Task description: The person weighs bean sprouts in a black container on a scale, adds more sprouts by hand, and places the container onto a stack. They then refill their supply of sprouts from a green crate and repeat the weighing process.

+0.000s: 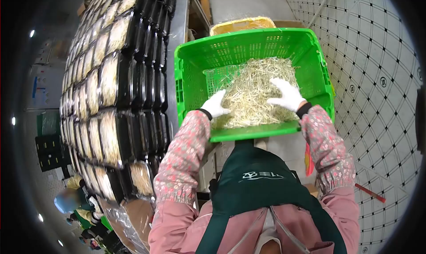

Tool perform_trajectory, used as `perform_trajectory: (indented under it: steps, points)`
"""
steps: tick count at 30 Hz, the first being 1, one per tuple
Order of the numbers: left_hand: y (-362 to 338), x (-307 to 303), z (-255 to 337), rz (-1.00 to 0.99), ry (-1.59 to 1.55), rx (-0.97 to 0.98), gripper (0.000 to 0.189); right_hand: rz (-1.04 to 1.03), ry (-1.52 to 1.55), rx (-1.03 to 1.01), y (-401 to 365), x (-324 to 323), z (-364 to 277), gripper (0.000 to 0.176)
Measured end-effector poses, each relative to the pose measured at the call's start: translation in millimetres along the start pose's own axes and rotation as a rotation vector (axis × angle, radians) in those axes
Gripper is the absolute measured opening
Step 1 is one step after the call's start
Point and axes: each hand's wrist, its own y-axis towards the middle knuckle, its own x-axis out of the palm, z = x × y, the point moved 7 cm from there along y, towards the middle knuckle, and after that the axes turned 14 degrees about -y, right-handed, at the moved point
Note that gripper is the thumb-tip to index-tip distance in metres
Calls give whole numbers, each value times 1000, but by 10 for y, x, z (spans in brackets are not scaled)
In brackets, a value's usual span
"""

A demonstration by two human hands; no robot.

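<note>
In front of me is a green plastic crate [239,135] with slotted walls, partly filled with a loose heap of pale, straw-like strands [259,92]. White gloves cover both hands. At the heap's left side, my left hand [216,105] has its fingers apart, the tips turned in toward the strands. Opposite it, my right hand [286,95] is spread over the right part of the heap, thumb and fingers apart. Neither hand shows anything gripped.
To the left, tall stacks of black trays [104,138] with film-wrapped pale contents line a metal table edge [175,36]. A yellow basket [242,25] stands behind the crate. A co-worker [71,200] is at lower left. A red stick [370,193] lies on the tiled floor.
</note>
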Motion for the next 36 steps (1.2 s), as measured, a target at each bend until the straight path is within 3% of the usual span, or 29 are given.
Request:
perform_trajectory:
  steps: [4, 7, 11, 12, 13, 15, 17, 18, 21, 22, 23, 25, 27, 28, 30, 31, 32, 33, 34, 36]
  points:
    - [674, 292, -830, -87, 14, -309, 112, -297, -196, 37, 715, 796, 190, 98]
    - [889, 397, -939, 4, 146, -254, 115, -482, -180, 57, 1266, 1155, 76, 108]
    - [1090, 602, -1117, 36, -15, -214, 127, -527, -344, 118, 1686, 1666, -32, 123]
    - [1084, 610, -1010, 63, 118, -199, 129, -583, -354, 141, 1660, 1764, -92, 127]
    - [1042, 696, -1053, 43, 65, -246, 129, -503, -413, 90, 1591, 1779, -177, 117]
    - [1039, 812, -1046, 10, -45, -312, 127, -588, -288, 104, 1451, 1895, -209, 90]
    - [1001, 822, -948, -116, -60, -442, 85, -548, -186, 131, 1216, 2104, -36, 71]
    - [980, 772, -775, -105, -35, -420, 74, -522, -132, 134, 1144, 2140, 23, 62]
    - [809, 341, 60, -129, -123, -336, 56, -353, 218, 128, 984, 1300, 24, 37]
    - [745, 265, 244, -142, -151, -253, 61, -240, 368, 89, 901, 1090, 103, 33]
    - [725, 362, 180, -163, -169, -274, 66, -388, 546, 160, 785, 1115, 238, 34]
    - [807, 577, 163, -238, -45, -221, 66, -416, 217, 165, 678, 1085, 461, 38]
    - [1006, 526, 466, -203, -119, -29, 61, -492, 210, 248, 739, 689, 606, 42]
    - [1115, 571, 494, -174, -107, 45, 59, -288, 153, 85, 828, 651, 707, 47]
    - [1504, 623, 468, -156, -101, 138, 52, -450, 63, 240, 994, 553, 1086, 67]
    - [1684, 564, 533, -103, -143, 181, 55, -247, 20, 199, 1128, 508, 1266, 76]
    - [1855, 669, 361, -64, -109, 246, 70, -225, 78, 347, 1205, 584, 1592, 85]
    - [2023, 677, 359, -32, -19, 204, 90, -216, -57, 557, 1314, 557, 1807, 90]
    - [2166, 679, 319, 39, -23, 133, 95, -194, -94, 660, 1345, 566, 1941, 92]
    - [2165, 818, 256, 73, -37, -14, 100, -220, -81, 567, 1320, 949, 1956, 91]
